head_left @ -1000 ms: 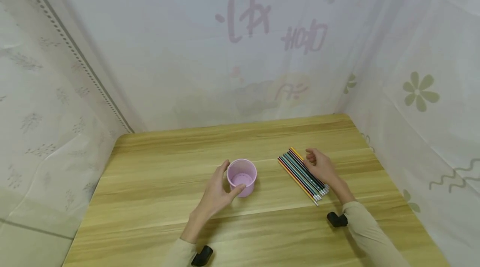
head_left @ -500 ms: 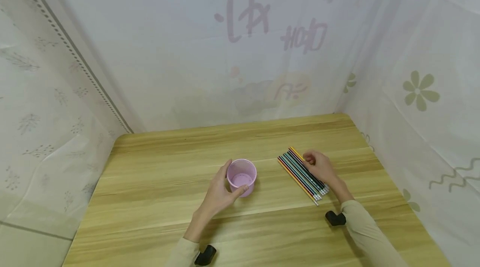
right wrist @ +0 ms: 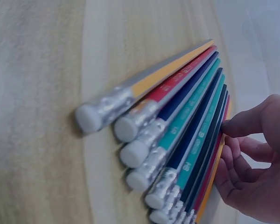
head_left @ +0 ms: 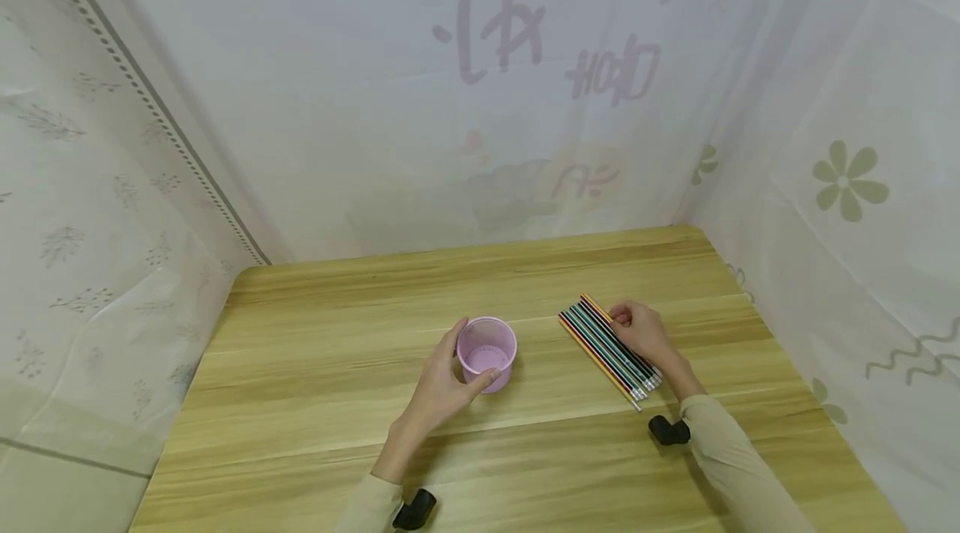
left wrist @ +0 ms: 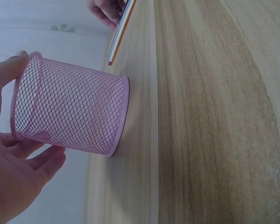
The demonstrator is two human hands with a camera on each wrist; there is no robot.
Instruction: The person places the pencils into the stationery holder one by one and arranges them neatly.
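A pink mesh pencil cup (head_left: 487, 335) stands upright on the table, and its inside looks bare. My left hand (head_left: 437, 390) holds it by the rim, thumb on the near side and fingers on the far left. To the right lies a row of pencils (head_left: 600, 350) side by side, their white erasers toward me. My right hand (head_left: 642, 335) is at the row's right edge. In the right wrist view, the thumb and curled fingers (right wrist: 254, 149) pinch the outermost yellow pencil (right wrist: 208, 197), with the thumb tip close against the dark red one beside it.
The wood-grain table (head_left: 322, 325) runs back to a pale printed curtain (head_left: 360, 141), with more curtain at both sides. Black wrist devices (head_left: 415, 510) sit by both sleeves.
My left hand has settled closer round the cup's rim. My right hand's fingers have moved slightly left and down onto the edge of the pencil row. Cup and pencils stay in place.
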